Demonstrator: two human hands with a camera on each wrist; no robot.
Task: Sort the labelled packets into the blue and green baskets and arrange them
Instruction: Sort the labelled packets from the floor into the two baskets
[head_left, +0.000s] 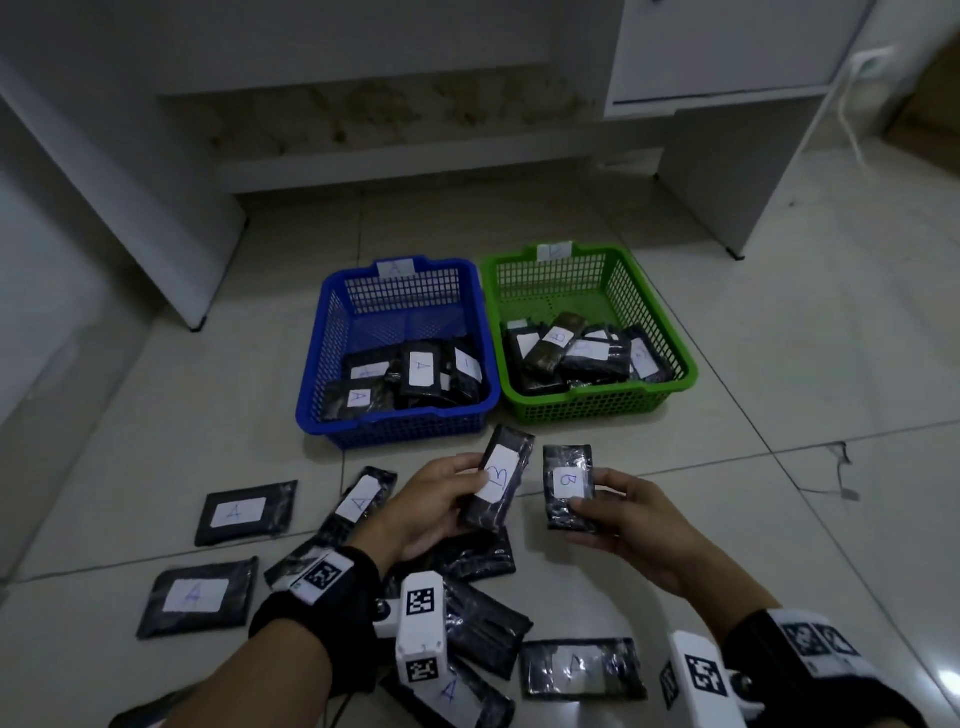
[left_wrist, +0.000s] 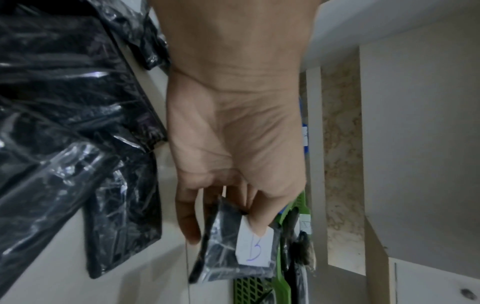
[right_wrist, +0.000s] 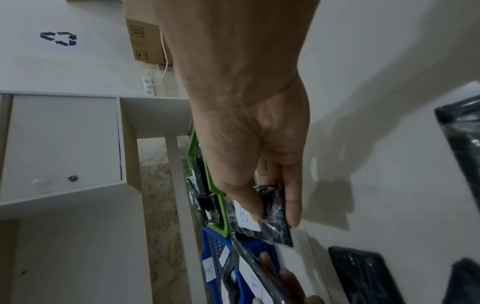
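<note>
My left hand (head_left: 457, 493) grips a black packet with a white label marked B (head_left: 501, 475), thumb on the label (left_wrist: 253, 246). My right hand (head_left: 597, 506) pinches a second black packet marked B (head_left: 567, 483), its label (right_wrist: 244, 216) under the thumb. Both packets are held above the floor just in front of the two baskets. The blue basket (head_left: 311, 374), tagged A, holds several A packets. The green basket (head_left: 675, 343) to its right holds several B packets.
Several black packets lie loose on the tiled floor by my wrists, some labelled A (head_left: 234, 512), (head_left: 192, 597), (head_left: 582, 667). A white desk frame (head_left: 197, 291) and a cabinet (head_left: 727, 47) stand behind the baskets. A white cable (head_left: 852, 119) hangs at right.
</note>
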